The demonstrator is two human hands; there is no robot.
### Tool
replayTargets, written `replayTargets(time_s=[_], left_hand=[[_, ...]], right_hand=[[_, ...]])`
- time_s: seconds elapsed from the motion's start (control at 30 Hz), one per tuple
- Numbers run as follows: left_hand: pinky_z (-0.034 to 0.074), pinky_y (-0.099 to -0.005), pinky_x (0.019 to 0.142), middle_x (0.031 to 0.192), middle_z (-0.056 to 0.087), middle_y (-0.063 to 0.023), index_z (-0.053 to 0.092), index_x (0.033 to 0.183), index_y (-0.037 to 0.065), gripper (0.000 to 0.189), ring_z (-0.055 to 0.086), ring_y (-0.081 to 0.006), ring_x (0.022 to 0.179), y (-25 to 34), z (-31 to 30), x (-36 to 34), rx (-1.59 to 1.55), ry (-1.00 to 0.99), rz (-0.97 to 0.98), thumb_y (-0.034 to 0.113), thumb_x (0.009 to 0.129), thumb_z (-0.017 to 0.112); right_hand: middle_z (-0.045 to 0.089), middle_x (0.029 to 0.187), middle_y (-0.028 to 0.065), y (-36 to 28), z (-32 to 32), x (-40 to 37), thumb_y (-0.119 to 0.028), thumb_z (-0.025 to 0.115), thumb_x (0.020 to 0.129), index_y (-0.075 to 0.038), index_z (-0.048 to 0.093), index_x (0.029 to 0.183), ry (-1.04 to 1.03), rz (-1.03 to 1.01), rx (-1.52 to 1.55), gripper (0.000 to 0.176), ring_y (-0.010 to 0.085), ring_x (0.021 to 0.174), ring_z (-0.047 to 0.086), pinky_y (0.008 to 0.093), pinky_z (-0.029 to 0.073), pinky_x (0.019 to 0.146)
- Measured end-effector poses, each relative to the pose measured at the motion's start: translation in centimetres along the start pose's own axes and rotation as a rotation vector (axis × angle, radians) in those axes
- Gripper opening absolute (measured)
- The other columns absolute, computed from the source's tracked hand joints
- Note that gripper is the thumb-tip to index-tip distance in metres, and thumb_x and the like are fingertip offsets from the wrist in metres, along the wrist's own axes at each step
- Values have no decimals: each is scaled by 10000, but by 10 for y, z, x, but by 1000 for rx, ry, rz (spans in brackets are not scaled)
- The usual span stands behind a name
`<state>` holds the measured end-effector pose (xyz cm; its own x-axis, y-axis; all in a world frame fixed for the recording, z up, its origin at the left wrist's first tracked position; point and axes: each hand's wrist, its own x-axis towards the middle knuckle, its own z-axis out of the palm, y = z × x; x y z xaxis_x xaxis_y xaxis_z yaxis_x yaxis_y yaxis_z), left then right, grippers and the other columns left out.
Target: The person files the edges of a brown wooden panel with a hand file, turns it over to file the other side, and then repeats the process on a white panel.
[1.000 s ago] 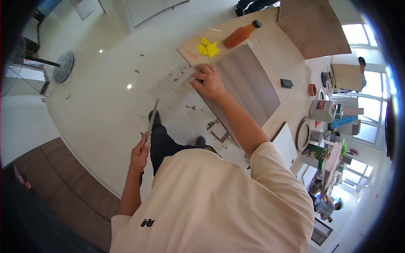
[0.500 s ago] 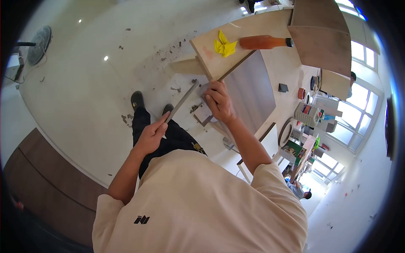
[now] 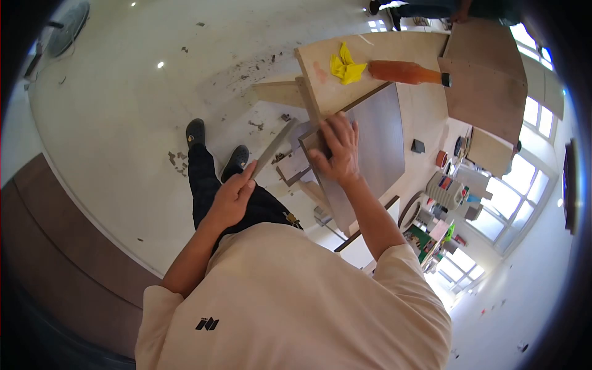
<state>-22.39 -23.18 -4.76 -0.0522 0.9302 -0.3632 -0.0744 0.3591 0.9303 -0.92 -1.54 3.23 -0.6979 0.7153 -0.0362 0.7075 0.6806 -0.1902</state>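
My left hand [image 3: 230, 198] is closed around the near end of a long, flat grey file [image 3: 276, 147]. The file slants up and away, its far end close to the edge of a brown wood-grain board [image 3: 377, 139]. Fingers apart, my right hand [image 3: 340, 149] rests on the board at its left edge, holding nothing. The board lies on a pale wooden worktable [image 3: 425, 102]. A crumpled yellow cloth [image 3: 348, 66] and a bottle of orange-red liquid [image 3: 404, 72] lie beyond it on the worktable.
A large brown box-like panel [image 3: 484, 89] stands at the far end of the worktable. A plastic jug [image 3: 445, 189] and a small dark block [image 3: 418, 146] are to the right. Scraps [image 3: 177, 161] litter the floor. Another person's legs [image 3: 425, 10] show at the top.
My right hand has gone from curled at the board's corner to spread on its surface. The file remains in my left hand. Another person has come into view at the top.
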Motion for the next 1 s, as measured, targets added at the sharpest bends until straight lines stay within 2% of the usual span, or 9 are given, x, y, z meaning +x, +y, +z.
replayTargets(time_s=[0.17, 0.37, 0.47, 0.57, 0.6, 0.67, 0.77, 0.87, 1.0], left_hand=[[419, -247, 763, 810, 453, -27, 454, 1506, 89, 465, 455, -136, 752, -15, -2, -24, -6, 129, -45, 218, 1064, 514], [466, -242, 716, 815, 485, -23, 425, 1528, 98, 485, 494, -99, 730, -1, 12, -48, -160, 203, -104, 228, 1068, 505], [487, -260, 657, 822, 504, -28, 418, 1534, 110, 488, 513, -94, 696, 3, 19, -53, -146, 184, -108, 219, 1066, 503], [486, -274, 666, 824, 511, -45, 421, 1533, 113, 487, 529, -123, 696, 10, 22, -56, -166, 128, -153, 202, 1062, 510], [483, -279, 681, 823, 511, -53, 422, 1531, 113, 487, 534, -139, 702, 13, 23, -55, -195, 105, -176, 196, 1060, 513], [474, -293, 715, 814, 501, -70, 428, 1526, 108, 484, 537, -172, 724, 1, 33, -48, -78, 162, 16, 183, 1057, 519], [459, -309, 753, 800, 490, -91, 439, 1514, 94, 474, 532, -211, 754, 1, 48, -47, -61, 185, 72, 177, 1055, 524], [452, -313, 751, 797, 495, -97, 452, 1504, 84, 465, 523, -217, 755, 4, 60, -43, -122, 184, 22, 175, 1054, 526], [452, -314, 741, 799, 513, -99, 466, 1492, 76, 460, 521, -215, 740, 2, 68, -40, -151, 178, -7, 168, 1048, 539]], right_hand=[[684, 995, 47, -13, -4, 41, -383, 745, 781, -109, 725, 941, -186, -323, 90, 317, 247, 1084, 588, 526, 318, 1082], [634, 733, 18, -22, 18, 35, -312, 721, 725, -121, 641, 664, -172, -298, 42, 216, 235, 867, 593, 518, 341, 1038], [661, 863, 32, -36, 17, 35, -374, 732, 759, -120, 705, 806, -310, -267, -53, 259, 231, 959, 600, 553, 297, 1101], [639, 1180, 100, -32, 5, 26, -465, 720, 811, -110, 713, 1084, -82, -271, 87, 447, 283, 1190, 556, 592, 198, 1173], [564, 1296, 120, -21, 1, 21, -489, 689, 842, -109, 650, 1198, -45, -143, 40, 522, 307, 1274, 487, 594, 164, 1184], [414, 1529, 161, 12, 5, 9, -536, 627, 903, -106, 526, 1427, 25, 104, -60, 686, 356, 1442, 348, 599, 95, 1207], [232, 1643, 184, 37, 29, -8, -529, 537, 965, -89, 352, 1549, 79, 331, -45, 754, 392, 1522, 180, 574, 88, 1214], [190, 1661, 178, 32, 26, -5, -526, 482, 993, -80, 261, 1585, 25, 363, -87, 774, 380, 1536, 142, 546, 91, 1222], [206, 1656, 180, 36, 29, -6, -520, 492, 987, -73, 282, 1578, 42, 348, -98, 770, 384, 1531, 158, 551, 96, 1219]])
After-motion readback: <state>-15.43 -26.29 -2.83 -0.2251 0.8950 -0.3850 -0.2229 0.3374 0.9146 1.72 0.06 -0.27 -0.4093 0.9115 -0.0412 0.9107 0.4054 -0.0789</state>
